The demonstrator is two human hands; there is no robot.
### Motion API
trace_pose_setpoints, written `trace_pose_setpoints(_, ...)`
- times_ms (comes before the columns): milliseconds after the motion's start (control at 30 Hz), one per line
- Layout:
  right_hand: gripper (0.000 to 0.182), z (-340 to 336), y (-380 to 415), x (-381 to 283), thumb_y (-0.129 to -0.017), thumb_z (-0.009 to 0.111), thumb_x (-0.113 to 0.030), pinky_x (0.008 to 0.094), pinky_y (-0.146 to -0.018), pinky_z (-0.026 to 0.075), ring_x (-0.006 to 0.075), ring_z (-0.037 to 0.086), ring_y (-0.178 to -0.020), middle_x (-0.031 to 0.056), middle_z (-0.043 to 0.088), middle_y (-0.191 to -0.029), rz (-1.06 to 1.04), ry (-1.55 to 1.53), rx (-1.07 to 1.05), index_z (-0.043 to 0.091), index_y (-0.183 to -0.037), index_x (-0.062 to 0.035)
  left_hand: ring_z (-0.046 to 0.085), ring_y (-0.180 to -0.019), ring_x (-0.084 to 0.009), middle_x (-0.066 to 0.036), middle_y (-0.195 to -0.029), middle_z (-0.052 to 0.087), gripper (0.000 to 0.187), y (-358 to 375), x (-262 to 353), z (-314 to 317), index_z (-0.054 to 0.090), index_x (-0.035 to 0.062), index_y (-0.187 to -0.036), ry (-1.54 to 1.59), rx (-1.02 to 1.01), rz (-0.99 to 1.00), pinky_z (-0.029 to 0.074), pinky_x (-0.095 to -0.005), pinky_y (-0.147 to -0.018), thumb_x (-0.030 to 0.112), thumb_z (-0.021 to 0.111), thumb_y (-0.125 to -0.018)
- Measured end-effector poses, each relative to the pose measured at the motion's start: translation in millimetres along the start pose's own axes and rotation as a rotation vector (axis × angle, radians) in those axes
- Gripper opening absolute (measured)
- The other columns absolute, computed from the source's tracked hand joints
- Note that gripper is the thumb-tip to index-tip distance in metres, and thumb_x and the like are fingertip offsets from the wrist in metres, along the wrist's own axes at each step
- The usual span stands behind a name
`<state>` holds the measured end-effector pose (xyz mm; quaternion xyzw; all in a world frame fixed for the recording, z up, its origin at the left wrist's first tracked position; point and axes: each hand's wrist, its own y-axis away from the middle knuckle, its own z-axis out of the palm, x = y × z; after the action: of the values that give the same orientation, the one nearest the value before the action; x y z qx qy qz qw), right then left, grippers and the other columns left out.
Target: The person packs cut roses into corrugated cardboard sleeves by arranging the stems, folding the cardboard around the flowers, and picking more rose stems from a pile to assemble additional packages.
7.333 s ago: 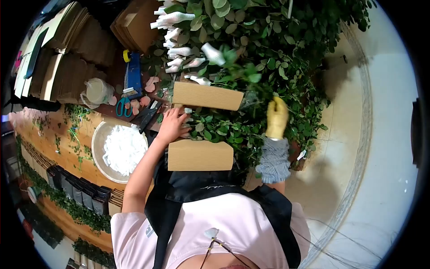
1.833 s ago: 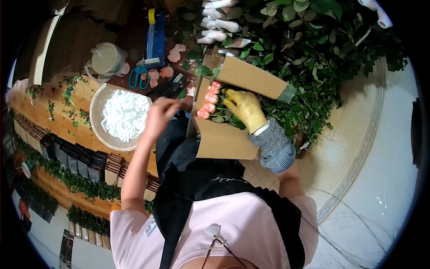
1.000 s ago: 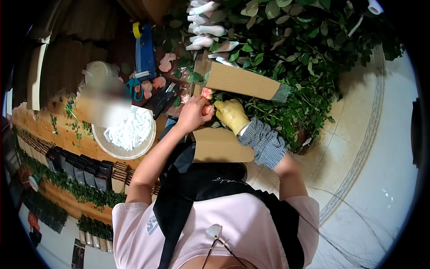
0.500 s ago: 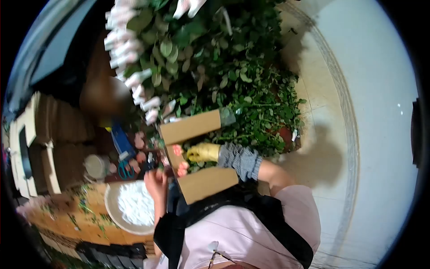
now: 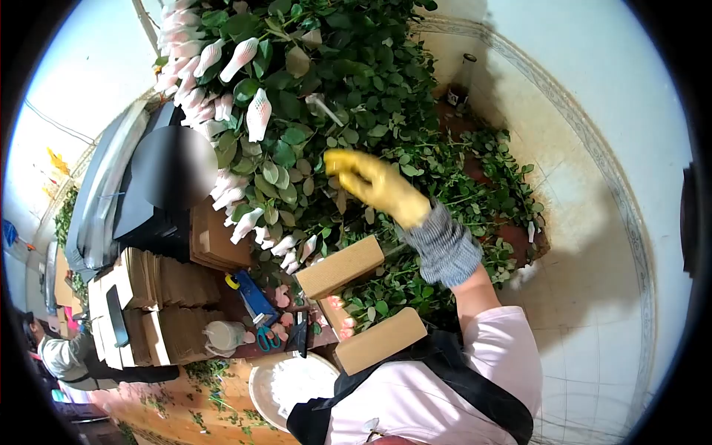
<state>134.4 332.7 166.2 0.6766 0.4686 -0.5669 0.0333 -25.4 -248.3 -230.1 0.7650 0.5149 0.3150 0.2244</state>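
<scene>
My right hand, in a yellow glove with a grey checked cuff, is raised over a large heap of leafy rose stems. Its fingers are apart and nothing shows between them. Roses with white-pink net sleeves over their heads line the heap's left side. Nearer my body stands a cardboard piece with two raised flaps, and a few coral-pink rose heads lie between the flaps, their leafy stems pointing right. My left hand is out of view.
A tub of white sleeves stands beside my body. On the table are teal scissors, a blue tool, a white cup and loose petals. Stacked cardboard is at left; another person is at far left.
My right hand has lifted off the roses between the flaps and moved up over the heap. My left hand, earlier near the petals, has left the view. The camera has turned.
</scene>
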Motion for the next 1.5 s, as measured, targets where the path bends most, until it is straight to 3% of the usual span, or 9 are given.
trace_pose_setpoints(100,0.025,-19.6,-57.0,39.9,-0.096,0.061,-0.017,0.0323,-0.078,0.056,0.0182,0.065,-0.079,0.0122,0.068,-0.1,-0.05,0.542,0.265,0.061,-0.117,-0.0049,0.066,-0.084,-0.0343,-0.018,-0.091,0.067,0.037,-6.6,0.9,-8.6,0.06,0.0008,-0.11,0.017,0.024,0.021,0.052,-0.0409,-0.079,0.025,0.068,-0.084)
trace_pose_setpoints(333,0.026,1.1,-99.2,132.7,-0.101,0.048,-0.014,0.0341,-0.08,0.047,0.0194,0.058,-0.084,0.0063,0.061,-0.09,0.013,2.248,0.081,0.052,-0.125,-0.0028,0.07,-0.084,-0.0332,-0.018,-0.09,0.073,0.033,8.6,73.1,-55.5,0.068,0.0025,-0.11,0.124,0.263,0.267,0.055,-0.0407,-0.077,0.025,0.065,-0.087)
trace_pose_setpoints(367,0.033,0.5,-95.1,105.0,-0.1,0.049,-0.014,0.0323,-0.062,0.05,0.0197,0.059,-0.066,0.0002,0.061,-0.072,0.146,1.42,0.155,0.049,-0.132,-0.0058,0.07,-0.084,-0.0332,-0.019,-0.09,0.073,0.032,15.6,86.8,-60.1,0.068,0.0023,-0.11,0.145,0.254,0.285,0.054,-0.0407,-0.077,0.024,0.064,-0.087)
trace_pose_setpoints(600,0.045,19.8,-54.6,100.3,-0.094,0.058,-0.019,0.0307,-0.056,0.048,0.0171,0.064,-0.072,0.0012,0.068,-0.086,0.28,1.324,-0.327,0.048,-0.136,-0.0043,0.07,-0.079,-0.0299,-0.019,-0.087,0.071,0.029,43.1,146.5,-79.5,0.067,-0.0005,-0.11,0.202,0.177,0.452,0.053,-0.0379,-0.073,0.021,0.062,-0.091)
trace_pose_setpoints(800,0.041,16.9,-43.8,77.3,-0.086,0.068,-0.015,0.0389,-0.056,0.051,0.0258,0.06,-0.061,0.0086,0.057,-0.066,-0.112,0.871,0.335,0.056,-0.124,-0.0086,0.07,-0.082,-0.0321,-0.019,-0.089,0.071,0.026,55.6,164.4,-98.0,0.068,0.0005,-0.108,0.14,0.269,0.518,0.054,-0.0401,-0.074,0.019,0.062,-0.09)
trace_pose_setpoints(1000,0.03,-49.1,-90.1,115.5,-0.082,0.059,-0.009,0.0406,-0.096,0.045,0.0281,0.062,-0.106,0.0131,0.07,-0.102,0.107,1.332,0.319,0.063,-0.112,-0.0054,0.07,-0.082,-0.032,-0.017,-0.088,0.071,0.025,77.3,152.7,-111.9,0.067,0.0,-0.109,0.157,0.308,0.472,0.053,-0.0398,-0.075,0.016,0.061,-0.091)
trace_pose_setpoints(1200,0.019,-47.3,-74.5,100.1,-0.082,0.06,-0.01,0.0411,-0.103,0.044,0.027,0.066,-0.095,0.0087,0.07,-0.086,0.13,1.331,0.261,0.071,-0.097,-0.011,0.07,-0.081,-0.0308,-0.017,-0.087,0.072,0.026,68.8,141.5,-91.2,0.068,0.0012,-0.108,0.16,0.301,0.429,0.054,-0.0397,-0.075,0.019,0.062,-0.09)
trace_pose_setpoints(1333,0.017,-47.5,-56.8,102.5,-0.084,0.058,-0.009,0.0403,-0.1,0.046,0.0262,0.067,-0.089,0.0102,0.07,-0.082,-0.221,1.26,0.464,0.072,-0.092,-0.0104,0.07,-0.082,-0.0314,-0.017,-0.088,0.072,0.026,56.7,150.4,-92.8,0.068,0.0014,-0.108,0.163,0.291,0.455,0.054,-0.0403,-0.075,0.02,0.062,-0.09)
trace_pose_setpoints(1500,0.018,-77.1,-6.8,99.1,-0.08,0.059,-0.008,0.0416,-0.077,0.052,0.0301,0.066,-0.072,0.0118,0.067,-0.072,-0.015,1.279,0.443,0.073,-0.092,-0.01,0.068,-0.081,-0.0347,-0.017,-0.086,0.071,0.025,56.5,168.9,-115.0,0.068,0.0012,-0.107,0.123,0.403,0.479,0.053,-0.0419,-0.073,0.019,0.063,-0.091)
